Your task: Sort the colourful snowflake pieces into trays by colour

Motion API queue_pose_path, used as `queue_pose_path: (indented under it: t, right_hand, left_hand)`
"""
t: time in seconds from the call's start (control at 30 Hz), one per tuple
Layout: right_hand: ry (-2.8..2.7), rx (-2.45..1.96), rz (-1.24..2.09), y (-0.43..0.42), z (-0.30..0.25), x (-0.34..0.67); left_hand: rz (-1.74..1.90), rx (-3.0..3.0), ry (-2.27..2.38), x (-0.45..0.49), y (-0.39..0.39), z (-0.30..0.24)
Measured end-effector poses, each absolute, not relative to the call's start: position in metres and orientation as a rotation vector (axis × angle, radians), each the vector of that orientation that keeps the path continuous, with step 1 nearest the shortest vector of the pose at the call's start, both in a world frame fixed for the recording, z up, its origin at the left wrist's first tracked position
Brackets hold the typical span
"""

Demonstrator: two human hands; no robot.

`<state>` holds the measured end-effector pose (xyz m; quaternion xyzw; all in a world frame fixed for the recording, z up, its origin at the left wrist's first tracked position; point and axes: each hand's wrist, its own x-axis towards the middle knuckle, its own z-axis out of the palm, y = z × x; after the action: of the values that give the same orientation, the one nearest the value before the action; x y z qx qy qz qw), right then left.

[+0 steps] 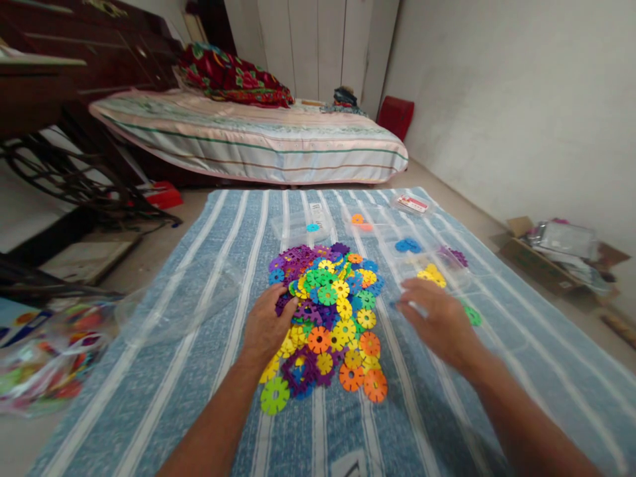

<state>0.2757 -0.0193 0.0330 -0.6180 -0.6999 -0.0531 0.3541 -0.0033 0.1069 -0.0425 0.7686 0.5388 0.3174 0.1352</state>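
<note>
A heap of notched plastic discs (326,295) in purple, yellow, green, blue and orange lies on a blue-and-white striped cloth (199,344). My left hand (267,321) touches the heap's left side, thumb and fingers apart around some purple discs. To the right of the heap, my right hand (437,321) hovers near a clear plastic box with yellow discs (431,274). Motion smears its fingers; a bluish blur shows by the fingertips, and I cannot make out whether it is held. Blue discs (408,246) lie in a compartment just behind, and a green disc (472,315) shows beyond the right hand.
Farther back are clear boxes with a light-blue disc (313,227) and orange discs (358,219). A clear lid (183,298) lies left. A bed (258,142) stands ahead, a cardboard box (556,255) right, a bag of colourful pieces (54,364) left.
</note>
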Motion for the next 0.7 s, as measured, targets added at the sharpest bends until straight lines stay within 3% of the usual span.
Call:
queue_pose_path:
  t: [0.1, 0.17, 0.47, 0.7]
  right_hand:
    - [-1.589, -1.621, -0.51, 0.011, 0.054, 0.298]
    - [-1.537, -1.632, -0.543, 0.017, 0.059, 0.3]
    - [-1.847, -1.69, 0.271, -0.027, -0.007, 0.242]
    - [-1.861, -1.744, 0.236, -0.045, -0.033, 0.228]
  left_hand:
    - [0.928, 2.231, 1.558, -0.003, 0.107, -0.043]
    - [0.924, 2.237, 1.551, -0.003, 0.106, -0.043]
    - [0.916, 2.219, 1.554, -0.002, 0.105, -0.044]
    - [0.9, 2.209, 1.56, -0.002, 0.105, -0.044]
